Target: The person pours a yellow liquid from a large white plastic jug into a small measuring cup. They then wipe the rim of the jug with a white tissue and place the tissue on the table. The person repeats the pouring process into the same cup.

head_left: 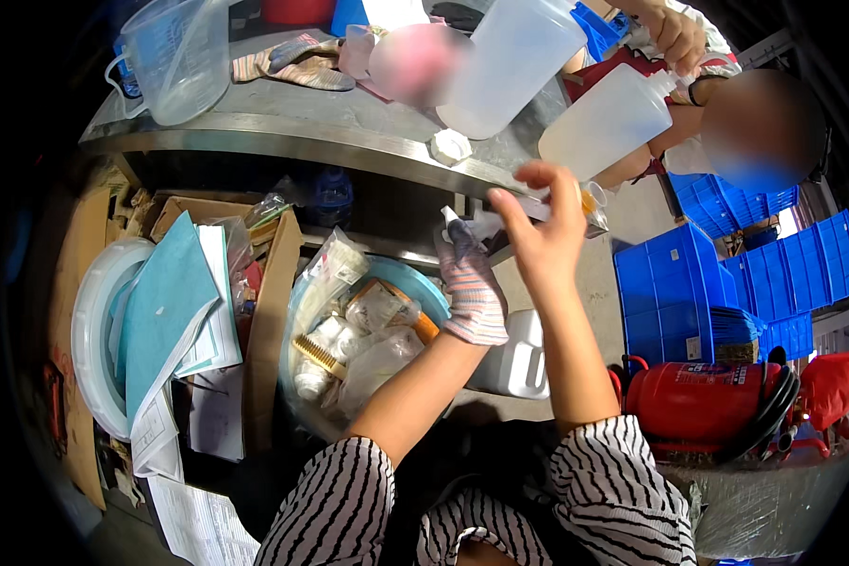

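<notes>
My left hand [472,288], in a striped knitted glove, is closed around a small translucent plastic piece with a white tip [448,215], just below the table's front edge. The glove hides most of that piece, so its kind is unclear. To its right, my bare right hand [552,231] is raised with thumb and fingers apart, holding nothing. A white screw cap [450,147] lies at the metal table's edge [349,144]. Behind it stands a large translucent plastic container [514,66]. Farther right, a co-worker's hand [674,36] is at the neck of a translucent bottle [608,123].
A measuring jug [174,61] and gloves [297,64] are on the table. Below stand a blue tub [434,297] of parts and bags, a cardboard box [274,321] and a white jerrycan [526,358]. Blue crates [665,292] and a red cylindrical tank [698,401] are at right.
</notes>
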Demonstrator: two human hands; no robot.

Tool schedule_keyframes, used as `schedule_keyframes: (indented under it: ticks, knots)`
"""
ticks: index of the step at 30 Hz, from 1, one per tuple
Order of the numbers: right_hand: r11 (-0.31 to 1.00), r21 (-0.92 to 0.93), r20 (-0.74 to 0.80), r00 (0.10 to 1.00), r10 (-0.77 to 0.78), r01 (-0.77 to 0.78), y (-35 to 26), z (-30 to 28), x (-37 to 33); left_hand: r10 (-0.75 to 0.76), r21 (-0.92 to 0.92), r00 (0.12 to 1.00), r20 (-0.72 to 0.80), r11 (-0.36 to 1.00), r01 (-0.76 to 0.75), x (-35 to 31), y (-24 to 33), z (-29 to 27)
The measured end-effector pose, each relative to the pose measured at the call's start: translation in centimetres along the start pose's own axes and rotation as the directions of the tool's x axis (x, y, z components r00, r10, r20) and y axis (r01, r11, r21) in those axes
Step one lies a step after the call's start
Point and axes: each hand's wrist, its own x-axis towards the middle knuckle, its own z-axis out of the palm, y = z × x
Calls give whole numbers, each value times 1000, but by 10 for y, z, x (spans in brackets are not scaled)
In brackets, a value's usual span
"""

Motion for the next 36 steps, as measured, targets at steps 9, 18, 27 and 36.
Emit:
schedule_keyframes:
  ticks: [9, 18, 27, 36]
  knots:
    - [977, -159, -62, 989, 131, -140, -22, 66, 8, -248, -544, 805, 539, 627, 558, 32, -33, -33]
    - [993, -26, -62, 992, 113, -115, -18, 68, 7, -211, -161, 963, 170, 958, 238, 28, -32, -27]
    - [960, -189, 266, 951, -155, 209, 55, -66, -45, -1, 99, 983, -184, 995, 19, 61, -15, -51]
    - [560, -661, 725, 620, 301, 500, 153, -147, -127, 45, 105, 976, -215, 994, -23, 49, -47, -44]
